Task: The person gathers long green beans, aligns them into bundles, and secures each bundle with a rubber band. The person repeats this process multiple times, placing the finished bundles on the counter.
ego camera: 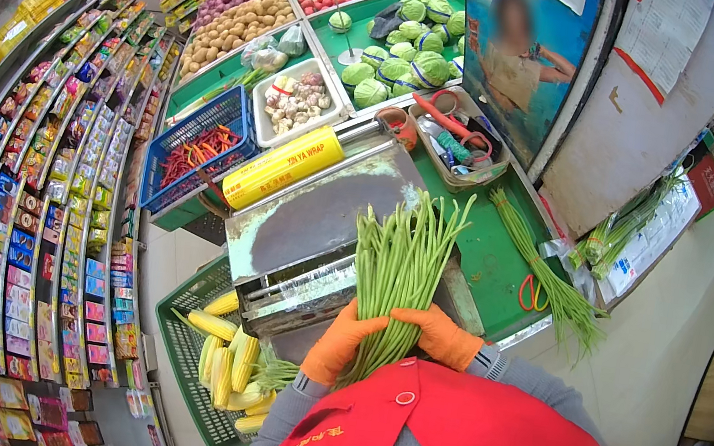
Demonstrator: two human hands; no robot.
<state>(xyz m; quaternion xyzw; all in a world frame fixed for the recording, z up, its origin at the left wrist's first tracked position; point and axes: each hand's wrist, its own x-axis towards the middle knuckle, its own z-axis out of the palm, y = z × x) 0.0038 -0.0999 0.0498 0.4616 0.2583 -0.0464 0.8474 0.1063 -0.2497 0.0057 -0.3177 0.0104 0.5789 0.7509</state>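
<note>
Both my hands wear orange gloves and hold one thick bundle of long green beans upright against the front of my red apron. My left hand grips the bundle's left side low down, and my right hand closes around its right side at about the same height. The lower ends of the beans pass behind the apron's edge. Behind the bundle stands a metal film-wrapping machine, with a yellow box of cling film lying along its far edge.
A green crate of corn is at lower left. Red-handled scissors and a tied bunch of thin green stalks lie on the green counter at right. A tool basket, garlic tray, blue chili basket and cabbages stand beyond.
</note>
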